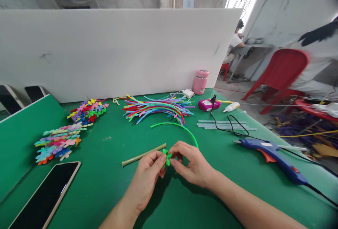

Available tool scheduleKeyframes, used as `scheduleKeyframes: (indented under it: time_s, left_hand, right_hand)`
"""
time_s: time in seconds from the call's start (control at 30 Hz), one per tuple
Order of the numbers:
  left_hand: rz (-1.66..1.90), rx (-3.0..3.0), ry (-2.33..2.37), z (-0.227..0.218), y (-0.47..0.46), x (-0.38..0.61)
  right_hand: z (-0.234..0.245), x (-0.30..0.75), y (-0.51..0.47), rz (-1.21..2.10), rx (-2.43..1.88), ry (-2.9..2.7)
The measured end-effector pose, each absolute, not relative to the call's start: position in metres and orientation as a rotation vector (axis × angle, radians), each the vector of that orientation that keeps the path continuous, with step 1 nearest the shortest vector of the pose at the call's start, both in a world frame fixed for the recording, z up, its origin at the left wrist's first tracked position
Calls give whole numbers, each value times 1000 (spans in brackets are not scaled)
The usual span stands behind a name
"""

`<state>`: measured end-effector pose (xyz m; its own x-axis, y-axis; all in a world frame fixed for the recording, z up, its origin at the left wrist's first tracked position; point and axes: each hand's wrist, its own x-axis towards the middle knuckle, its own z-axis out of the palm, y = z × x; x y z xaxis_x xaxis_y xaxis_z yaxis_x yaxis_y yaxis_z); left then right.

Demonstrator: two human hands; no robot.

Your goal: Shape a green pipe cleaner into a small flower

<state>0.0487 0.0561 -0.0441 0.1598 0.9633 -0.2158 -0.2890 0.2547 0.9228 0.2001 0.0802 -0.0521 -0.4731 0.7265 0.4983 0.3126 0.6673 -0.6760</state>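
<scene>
Between the hands, near the middle of the tabletop (105, 193): one green flower (168, 157), small, fuzzy, petals rounded. Left hand (153, 167): thumb and fingers pinching the flower. Right hand (191, 163): curled, fingertips against the petals on the flower's right side; firm grip or mere touch, cannot be told.

Handling, as judged: the step looks like shaping the petals; best done with the left pinch steady at the centre, the right fingertips light, each petal rounded evenly, the pile uncrushed.

Just beyond the left hand: one tan stick (134, 159), slender, straight, rigid-looking. Beyond both hands: one green stem (173, 123), fuzzy, bowed, one end near the right hand. Farther beyond: one bundle of coloured stems (158, 107), mixed colours, bent in a shallow arc.

Left of the left hand: two heaps of fuzzy flowers (59, 142); nearer, one phone (47, 193), flat, dark-screened.

Right of the right hand: one glue gun (277, 160), blue plastic, orange trigger; beyond it, clear glue sticks (221, 124), smooth, straight.
</scene>
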Motion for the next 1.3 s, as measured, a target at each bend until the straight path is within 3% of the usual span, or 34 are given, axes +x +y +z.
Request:
scheduleKeyframes:
  time_s: [0.37,1.03,1.13,1.3]
  left_hand:
    - [1042,888,990,-45,56,49]
    - [1192,1590,1293,-43,51,48]
    - [1164,1487,1283,-45,52,48]
    - [1095,1194,1211,-45,54,50]
  right_hand:
    - [-49,199,82,463,-774,-2162]
    - [-53,187,82,2032,-813,-1013]
    - [-54,186,83,2061,-871,-969]
    - [-52,187,85,1839,-1009,-1160]
